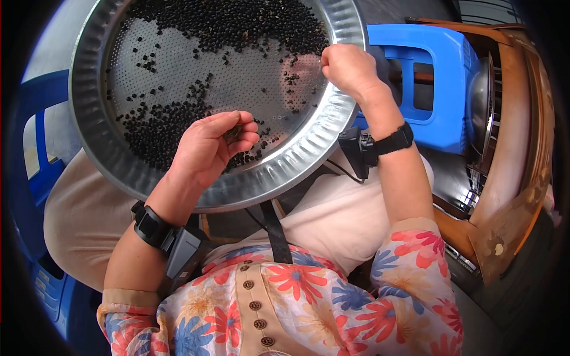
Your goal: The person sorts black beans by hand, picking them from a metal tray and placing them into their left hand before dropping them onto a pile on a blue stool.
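A large round metal tray with a perforated bottom rests over my lap. Small black beans cover its far side, and a second heap of black beans lies near its left front. My left hand hovers above this nearer heap, palm turned up and fingers curled round some small brownish bits, too small to name. At the tray's right rim is my right hand, closed with the back of the hand up; its fingertips are hidden, so what they hold cannot be seen. Scattered beans lie between the heaps.
To the right stands a blue plastic stool, beside a metal bowl and a wooden frame. A blue chair is at the left. Each wrist wears a strapped-on device, the left one close to my lap.
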`<state>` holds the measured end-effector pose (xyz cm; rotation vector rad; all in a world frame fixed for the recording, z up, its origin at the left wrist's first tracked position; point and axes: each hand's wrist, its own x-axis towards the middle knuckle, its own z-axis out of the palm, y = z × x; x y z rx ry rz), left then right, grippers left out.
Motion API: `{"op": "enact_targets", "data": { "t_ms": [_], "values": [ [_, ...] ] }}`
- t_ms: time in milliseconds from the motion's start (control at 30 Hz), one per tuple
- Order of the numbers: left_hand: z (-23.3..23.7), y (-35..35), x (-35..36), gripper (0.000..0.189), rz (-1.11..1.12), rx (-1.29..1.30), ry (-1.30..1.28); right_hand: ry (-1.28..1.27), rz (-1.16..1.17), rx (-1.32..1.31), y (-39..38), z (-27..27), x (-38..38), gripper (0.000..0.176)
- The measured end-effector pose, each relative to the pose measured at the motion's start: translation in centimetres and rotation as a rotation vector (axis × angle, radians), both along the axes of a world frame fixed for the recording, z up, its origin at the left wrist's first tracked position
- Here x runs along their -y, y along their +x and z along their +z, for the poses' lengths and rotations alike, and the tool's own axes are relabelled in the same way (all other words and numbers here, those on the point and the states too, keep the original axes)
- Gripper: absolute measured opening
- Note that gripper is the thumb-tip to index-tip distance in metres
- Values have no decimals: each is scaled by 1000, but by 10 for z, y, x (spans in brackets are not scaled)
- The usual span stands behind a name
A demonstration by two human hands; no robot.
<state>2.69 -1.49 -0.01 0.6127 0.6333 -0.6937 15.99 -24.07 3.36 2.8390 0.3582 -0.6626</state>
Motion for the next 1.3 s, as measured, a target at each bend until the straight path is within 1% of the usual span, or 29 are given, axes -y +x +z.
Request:
{"op": "enact_targets", "data": {
  "t_ms": [33,100,133,200,333,533,600,633,700,733,800,933,1100,1300],
  "values": [
    [1,0,0,21,-12,9,7,0,-1,-1,-2,-2,0,14],
    [2,0,-1,21,-22,14,12,-112,75,-20,-7,-8,0,13],
    [3,0,0,21,-23,15,15,-114,76,-19,-9,-5,-4,13],
    [5,0,0,21,-22,18,14,-251,126,-109,-15,6,-14,23],
    [8,-1,2,21,-28,42,2,-271,132,-143,-16,5,-16,23],
    [10,-2,1,21,-25,72,-5,-235,198,-135,-19,-5,-7,23],
    [10,-4,2,21,-24,75,-10,-161,248,-96,-20,-10,0,20],
    [10,-5,2,21,-22,73,-5,-164,251,-98,-19,-12,3,20],
    [11,-6,2,21,-17,71,-1,-25,224,-104,-19,-16,9,16],
    [11,-6,1,21,-17,68,6,-26,226,-105,-19,-14,9,16],
    [11,-6,1,21,-18,65,14,58,178,-110,-21,-12,9,12],
    [10,-7,0,21,-18,66,15,65,168,-102,-21,-15,11,10],
    [10,-7,0,21,-20,73,12,41,149,-96,-25,-9,4,13],
    [11,-6,0,21,-20,70,8,8,162,-65,-28,-15,1,14]
  ]
}}
